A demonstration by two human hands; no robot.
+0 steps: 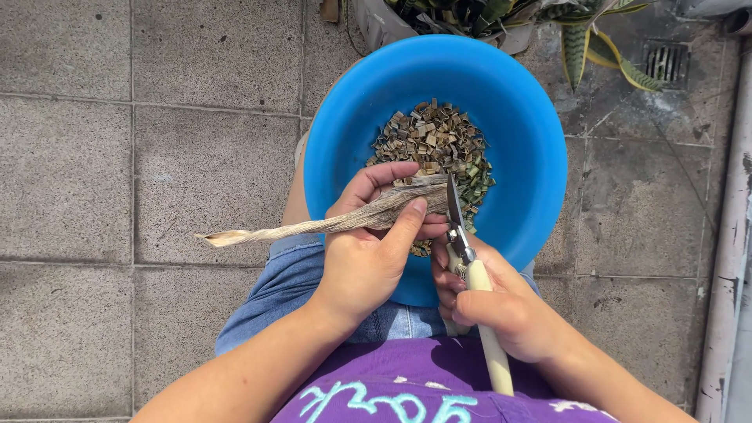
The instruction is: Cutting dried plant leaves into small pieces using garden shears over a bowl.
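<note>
My left hand [368, 251] grips a long dried brown leaf [313, 225] whose thin tip trails off to the left. The leaf's wide end lies over a blue plastic bowl [517, 117] resting on my lap. My right hand [501, 305] holds garden shears [462, 251] with cream handles. Their blades stand upright against the leaf's wide end. A heap of small cut leaf pieces [439, 141] lies in the bowl.
Grey stone paving [157, 141] surrounds me. A potted plant with striped green and yellow leaves [580, 31] stands beyond the bowl. A floor drain grate [667, 59] is at the top right, and a pale pipe [728, 235] runs along the right edge.
</note>
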